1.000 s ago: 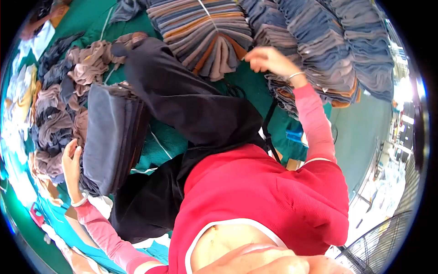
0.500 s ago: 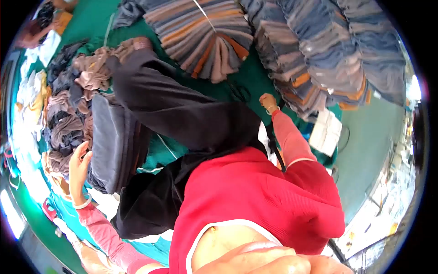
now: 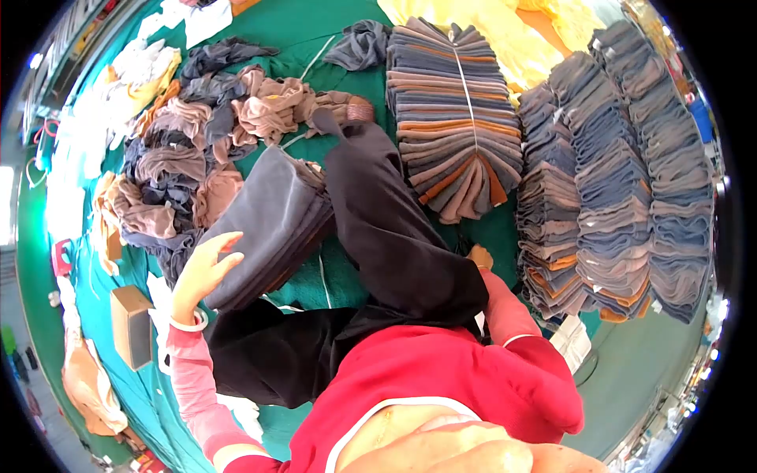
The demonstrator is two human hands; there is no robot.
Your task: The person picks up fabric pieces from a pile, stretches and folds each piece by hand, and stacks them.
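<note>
My left hand (image 3: 206, 272) is at the near left edge of a stack of folded dark grey cloths (image 3: 264, 225), its fingers apart and nothing in them. The stack lies tilted against my black-trousered leg. On the other side, my right hand (image 3: 479, 257) is down beside my knee, partly hidden by the leg and sleeve; whether it holds anything cannot be made out. Beyond it lies a large bundle of folded cloths (image 3: 453, 118) tied with a white string, its near end fanned out.
Crumpled brown and grey cloths (image 3: 177, 162) lie at the left, with a cardboard box (image 3: 131, 327) nearer. Long rows of folded cloths (image 3: 611, 205) stand at the right. Yellow cloth (image 3: 489, 35) lies at the back, over green sheeting (image 3: 300, 24).
The view has swung, showing more of the back. My right hand has come back from near the tied bundle to beside my knee. My left hand stays open by the grey stack.
</note>
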